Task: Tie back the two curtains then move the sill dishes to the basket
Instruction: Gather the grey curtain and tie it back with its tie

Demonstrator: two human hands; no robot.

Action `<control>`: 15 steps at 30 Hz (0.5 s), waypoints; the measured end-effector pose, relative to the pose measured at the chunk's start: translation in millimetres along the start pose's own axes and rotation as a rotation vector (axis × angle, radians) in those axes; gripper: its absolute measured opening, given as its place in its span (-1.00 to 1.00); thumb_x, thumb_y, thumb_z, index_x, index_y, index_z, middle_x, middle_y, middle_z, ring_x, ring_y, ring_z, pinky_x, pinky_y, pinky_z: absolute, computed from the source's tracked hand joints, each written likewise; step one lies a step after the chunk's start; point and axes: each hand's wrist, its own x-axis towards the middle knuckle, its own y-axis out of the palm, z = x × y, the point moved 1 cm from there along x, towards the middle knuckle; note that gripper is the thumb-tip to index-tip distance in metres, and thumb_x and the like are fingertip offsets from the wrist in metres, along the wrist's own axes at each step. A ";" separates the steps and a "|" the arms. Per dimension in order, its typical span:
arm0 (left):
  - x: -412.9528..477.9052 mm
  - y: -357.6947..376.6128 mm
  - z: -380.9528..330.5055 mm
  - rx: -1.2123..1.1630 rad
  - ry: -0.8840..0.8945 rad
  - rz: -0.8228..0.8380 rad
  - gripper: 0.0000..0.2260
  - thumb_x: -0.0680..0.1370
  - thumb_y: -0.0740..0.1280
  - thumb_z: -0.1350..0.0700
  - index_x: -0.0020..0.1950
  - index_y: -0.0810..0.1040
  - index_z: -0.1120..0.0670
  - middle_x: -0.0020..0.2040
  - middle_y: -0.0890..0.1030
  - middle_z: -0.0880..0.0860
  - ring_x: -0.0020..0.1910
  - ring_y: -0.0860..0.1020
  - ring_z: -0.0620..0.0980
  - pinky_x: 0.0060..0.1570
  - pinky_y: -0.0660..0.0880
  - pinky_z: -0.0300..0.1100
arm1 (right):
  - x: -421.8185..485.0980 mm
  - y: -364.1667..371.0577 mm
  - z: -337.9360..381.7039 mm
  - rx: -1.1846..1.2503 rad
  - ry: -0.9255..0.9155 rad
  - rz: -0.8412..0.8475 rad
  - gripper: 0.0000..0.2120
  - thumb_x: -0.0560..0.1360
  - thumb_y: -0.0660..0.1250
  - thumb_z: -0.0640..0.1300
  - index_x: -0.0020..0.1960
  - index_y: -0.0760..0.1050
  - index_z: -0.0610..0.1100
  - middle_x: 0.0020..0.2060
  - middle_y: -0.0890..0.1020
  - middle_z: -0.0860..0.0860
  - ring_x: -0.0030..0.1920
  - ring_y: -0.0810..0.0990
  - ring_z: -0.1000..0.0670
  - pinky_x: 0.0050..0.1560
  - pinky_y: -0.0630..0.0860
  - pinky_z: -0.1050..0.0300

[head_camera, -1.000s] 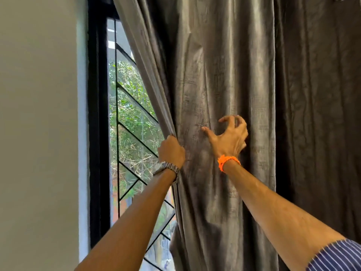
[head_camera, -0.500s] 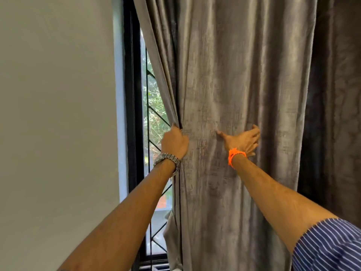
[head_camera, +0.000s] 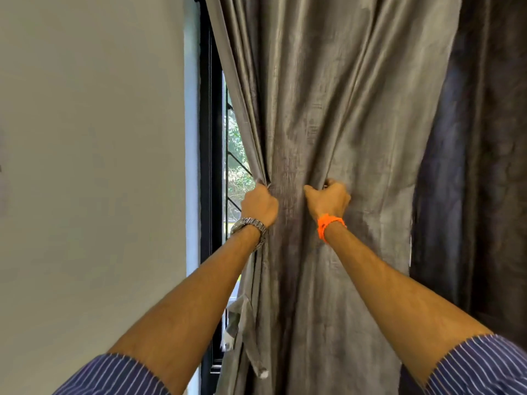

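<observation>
A grey textured curtain (head_camera: 336, 95) hangs in front of me and fills the middle of the view. My left hand (head_camera: 260, 205), with a metal watch on the wrist, is shut on the curtain's left edge at mid height. A short way to the right, my right hand (head_camera: 329, 199), with an orange band on the wrist, is shut on a fold of the same curtain. The cloth bunches between the two fists. A second, darker curtain (head_camera: 484, 166) hangs at the right edge. No sill, dishes or basket are in view.
A plain pale wall (head_camera: 94, 166) takes up the left half. Between the wall and the curtain stands a black window frame (head_camera: 209, 138) with a narrow strip of glass, black grille bars and greenery outside.
My right hand went from an open palm on the cloth to a fist gripping a fold. The curtain is gathered narrower between my hands. The view shifted left, showing more wall and less window.
</observation>
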 end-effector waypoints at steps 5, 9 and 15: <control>-3.1 -8.3 -1.0 -0.054 -0.004 0.021 -0.76 0.62 0.13 0.19 0.20 0.44 0.29 0.04 0.60 0.27 -0.03 0.58 0.26 -0.15 0.48 -0.03 | -16.1 17.0 37.0 0.036 -0.013 0.106 -0.63 0.35 0.45 -0.15 -0.53 0.34 -0.11 -0.56 0.43 0.02 -0.34 0.46 -0.05 -0.30 0.34 0.19; -7.1 -10.6 3.3 -0.152 0.007 0.067 -0.66 0.63 0.12 0.09 0.31 0.43 0.26 0.08 0.60 0.29 0.01 0.57 0.28 -0.07 0.49 0.01 | -26.1 28.5 55.3 0.069 0.039 0.158 -0.57 0.38 0.42 -0.17 -0.54 0.27 -0.08 -0.57 0.37 0.03 -0.46 0.39 0.01 -0.28 0.35 0.20; -13.2 -18.9 6.0 -0.439 -0.067 0.143 -0.71 0.61 0.14 0.07 0.24 0.48 0.16 0.11 0.58 0.16 0.02 0.53 0.16 0.00 0.43 -0.09 | -48.2 29.2 55.9 0.114 0.146 0.150 -0.73 0.39 0.33 -0.21 -0.45 0.38 -0.21 -0.31 0.59 -0.22 -0.21 0.59 -0.17 -0.09 0.60 -0.05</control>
